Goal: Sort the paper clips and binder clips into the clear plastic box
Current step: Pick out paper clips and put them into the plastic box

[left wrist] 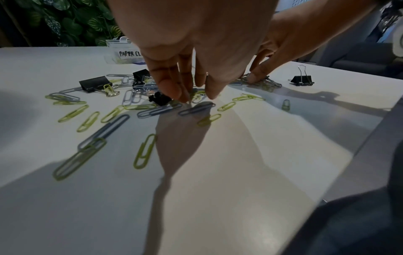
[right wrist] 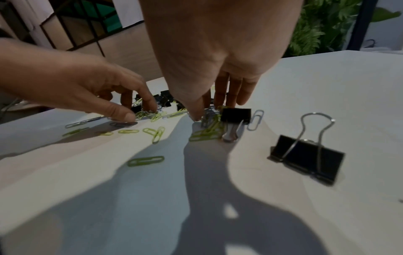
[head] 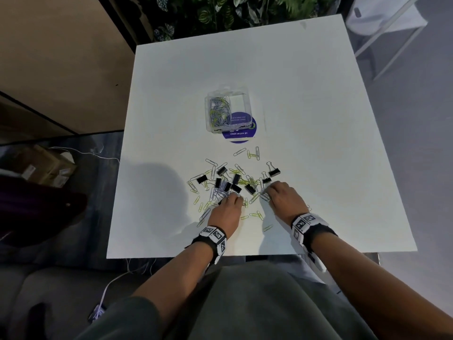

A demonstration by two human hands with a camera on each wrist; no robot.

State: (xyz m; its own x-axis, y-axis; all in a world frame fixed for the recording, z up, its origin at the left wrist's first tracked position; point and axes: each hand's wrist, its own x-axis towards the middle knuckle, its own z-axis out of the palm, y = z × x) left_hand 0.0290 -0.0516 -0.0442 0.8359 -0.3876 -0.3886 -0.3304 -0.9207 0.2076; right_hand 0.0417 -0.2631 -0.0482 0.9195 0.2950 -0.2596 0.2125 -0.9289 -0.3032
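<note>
The clear plastic box (head: 248, 104) stands mid-table, with silver and green paper clips in its left compartment; its label shows in the left wrist view (left wrist: 125, 53). Nearer me lies a scattered pile of paper clips (head: 210, 204) and black binder clips (head: 202, 179). My left hand (head: 236, 198) reaches down into the pile's near side, thumb and fingers closing on paper clips (right wrist: 145, 113). My right hand (head: 267, 192) pinches a bunch of green and silver paper clips (right wrist: 209, 124) beside a binder clip (right wrist: 235, 114). Another binder clip (right wrist: 305, 158) sits upright to its right.
A round purple sticker (head: 239, 137) lies partly under the box. The white table (head: 318, 119) ends just before my lap. A leafy plant wall (head: 220, 13) is behind the far edge, cardboard boxes (head: 46, 165) on the floor at left, a white frame (head: 392, 33) at right.
</note>
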